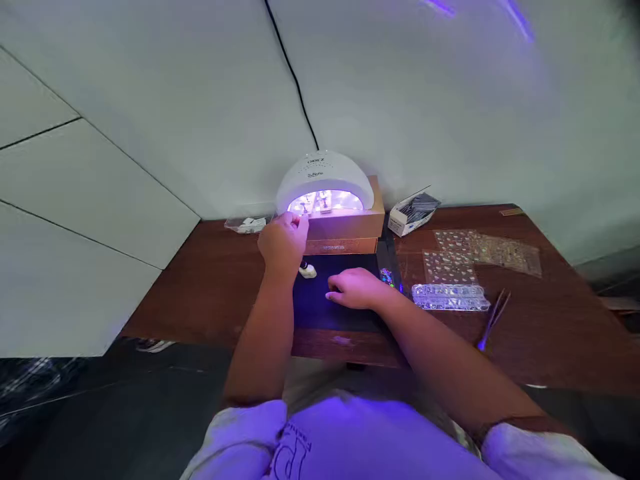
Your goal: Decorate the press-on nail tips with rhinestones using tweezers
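Observation:
A white dome-shaped nail lamp glows violet inside, raised on cardboard boxes. Small objects stand in its lit opening, too bright to make out. My left hand reaches up to the left side of that opening, fingers closed together; what they hold, if anything, is hidden. My right hand lies low over the dark mat, fingers curled in and nothing visible in them. Between the hands, a small pale object with a black end, perhaps a bottle, lies on the mat.
On the right of the brown table are a clear bead case, sticker sheets, tweezers and an open box of grey files. A clear tray sits back left. A black cable runs down the wall.

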### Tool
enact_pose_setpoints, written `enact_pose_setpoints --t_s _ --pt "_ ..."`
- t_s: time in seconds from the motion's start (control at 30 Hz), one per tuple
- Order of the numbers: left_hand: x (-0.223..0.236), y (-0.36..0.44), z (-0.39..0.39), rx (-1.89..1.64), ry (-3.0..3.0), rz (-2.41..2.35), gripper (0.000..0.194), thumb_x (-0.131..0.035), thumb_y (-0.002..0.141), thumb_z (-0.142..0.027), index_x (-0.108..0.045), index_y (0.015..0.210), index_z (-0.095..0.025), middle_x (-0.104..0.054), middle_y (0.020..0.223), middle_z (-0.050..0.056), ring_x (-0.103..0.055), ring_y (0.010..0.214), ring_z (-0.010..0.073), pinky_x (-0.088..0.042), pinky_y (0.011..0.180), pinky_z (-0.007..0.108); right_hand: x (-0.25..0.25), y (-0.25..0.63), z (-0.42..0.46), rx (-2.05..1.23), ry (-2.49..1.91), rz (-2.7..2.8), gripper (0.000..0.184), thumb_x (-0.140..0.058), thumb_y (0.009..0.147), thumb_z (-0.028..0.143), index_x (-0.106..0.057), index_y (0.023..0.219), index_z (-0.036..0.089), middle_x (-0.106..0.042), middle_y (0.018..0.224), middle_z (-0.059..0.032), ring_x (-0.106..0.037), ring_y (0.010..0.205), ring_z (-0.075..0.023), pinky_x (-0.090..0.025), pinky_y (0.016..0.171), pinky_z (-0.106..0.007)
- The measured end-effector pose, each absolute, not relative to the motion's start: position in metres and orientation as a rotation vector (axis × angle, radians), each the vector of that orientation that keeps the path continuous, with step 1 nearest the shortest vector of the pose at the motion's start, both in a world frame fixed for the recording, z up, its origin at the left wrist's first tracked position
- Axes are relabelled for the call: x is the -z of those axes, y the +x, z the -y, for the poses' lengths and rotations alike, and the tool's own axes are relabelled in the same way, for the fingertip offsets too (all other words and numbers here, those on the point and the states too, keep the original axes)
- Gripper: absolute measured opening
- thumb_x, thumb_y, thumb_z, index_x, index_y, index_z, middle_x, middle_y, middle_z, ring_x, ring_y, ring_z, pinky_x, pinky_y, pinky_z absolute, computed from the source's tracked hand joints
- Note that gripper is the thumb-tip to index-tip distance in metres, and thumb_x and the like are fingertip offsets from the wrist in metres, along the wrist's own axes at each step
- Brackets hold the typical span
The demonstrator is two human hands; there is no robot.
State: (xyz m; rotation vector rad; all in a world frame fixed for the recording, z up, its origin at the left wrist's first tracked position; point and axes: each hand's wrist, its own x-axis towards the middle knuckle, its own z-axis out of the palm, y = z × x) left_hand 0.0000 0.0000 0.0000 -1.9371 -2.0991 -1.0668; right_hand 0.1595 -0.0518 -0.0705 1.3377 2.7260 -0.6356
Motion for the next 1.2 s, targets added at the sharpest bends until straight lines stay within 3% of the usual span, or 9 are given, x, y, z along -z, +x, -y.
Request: enact_pose_setpoints --t_s 0.17,0.33,0.57,0.63,0.7,0.77,0.83,1.0,1.2 --pt "-0.004 -0.012 0.008 1.165 -1.955 2.043 0.026 -0.065 0.084 -0.039 -0.066 0.067 -0.019 -0.058 0.058 0.000 -0.047 0.056 0.0147 -0.028 0.059 0.029 0.071 0.159 0.051 0.631 1.329 -2.719 0.035 -0.047 0.097 0.049 -0.069 0.108 0.024 -0.076 0.109 -0.0080 -0.070 0.101 -0.0229 -0.042 0.073 -0.029" --pt "-0.007 -0.044 0.018 1.358 -1.944 1.932 0.042 -0.065 0.084 -0.040 -0.046 0.053 -0.019 -0.038 0.048 -0.005 -0.033 0.051 0.0101 -0.026 0.056 0.028 0.068 0.159 0.051 0.634 1.331 -2.706 0.036 -0.047 0.097 0.049 -0.070 0.108 0.024 -0.076 0.108 -0.0076 -0.070 0.100 -0.0222 -0.042 0.073 -0.029" --pt "0.001 -0.110 -0.021 1.612 -1.880 1.928 0.041 -0.059 0.078 -0.010 -0.025 0.056 -0.020 -0.022 0.055 -0.006 -0.025 0.054 0.0088 -0.025 0.054 0.025 0.066 0.158 0.053 0.640 1.336 -2.701 0.035 -0.048 0.098 0.049 -0.069 0.108 0.024 -0.076 0.108 -0.0077 -0.070 0.100 -0.0216 -0.041 0.074 -0.029" --pt "0.015 -0.124 -0.038 1.643 -1.854 1.986 0.041 -0.061 0.080 -0.009 -0.028 0.057 -0.019 -0.024 0.056 -0.007 -0.027 0.054 0.0081 -0.027 0.053 0.023 0.066 0.159 0.053 0.641 1.339 -2.697 0.034 -0.048 0.098 0.048 -0.069 0.108 0.024 -0.076 0.108 -0.0078 -0.070 0.100 -0.0215 -0.041 0.073 -0.029" --pt "0.036 -0.134 -0.052 1.631 -1.878 2.078 0.035 -0.067 0.084 -0.017 -0.041 0.061 -0.017 -0.035 0.059 -0.007 -0.034 0.054 0.0073 -0.034 0.054 0.021 0.065 0.159 0.053 0.642 1.341 -2.691 0.033 -0.048 0.098 0.048 -0.069 0.107 0.023 -0.076 0.107 -0.0077 -0.070 0.099 -0.0215 -0.040 0.072 -0.029" --pt "0.060 -0.139 -0.061 1.606 -1.921 2.164 0.024 -0.066 0.092 -0.032 -0.058 0.080 -0.014 -0.054 0.073 -0.004 -0.050 0.062 0.0084 -0.046 0.060 0.023 0.065 0.159 0.053 0.644 1.340 -2.683 0.033 -0.048 0.098 0.048 -0.069 0.107 0.024 -0.076 0.106 -0.0072 -0.070 0.098 -0.0213 -0.040 0.071 -0.029" --pt "0.081 -0.142 -0.067 1.596 -1.959 2.236 0.024 -0.064 0.095 -0.037 -0.063 0.098 -0.013 -0.064 0.090 0.002 -0.061 0.076 0.0119 -0.055 0.070 0.029 0.064 0.158 0.053 0.646 1.338 -2.675 0.033 -0.048 0.098 0.048 -0.068 0.107 0.024 -0.076 0.106 -0.0067 -0.070 0.097 -0.0209 -0.039 0.070 -0.029" --pt "0.110 -0.150 -0.073 1.635 -2.073 2.312 0.030 -0.062 0.096 -0.038 -0.063 0.115 -0.014 -0.067 0.108 0.007 -0.066 0.092 0.0169 -0.059 0.080 0.036 0.065 0.158 0.053 0.652 1.334 -2.653 0.032 -0.048 0.098 0.047 -0.068 0.106 0.023 -0.076 0.102 -0.0069 -0.070 0.094 -0.0208 -0.037 0.069 -0.029" --pt "0.116 -0.157 -0.069 1.632 -2.228 2.340 0.030 -0.062 0.097 -0.039 -0.063 0.113 -0.013 -0.067 0.104 0.006 -0.066 0.086 0.0148 -0.059 0.075 0.032 0.067 0.159 0.054 0.662 1.338 -2.651 0.030 -0.048 0.098 0.046 -0.067 0.103 0.023 -0.076 0.100 -0.0061 -0.069 0.093 -0.0207 -0.035 0.067 -0.030"
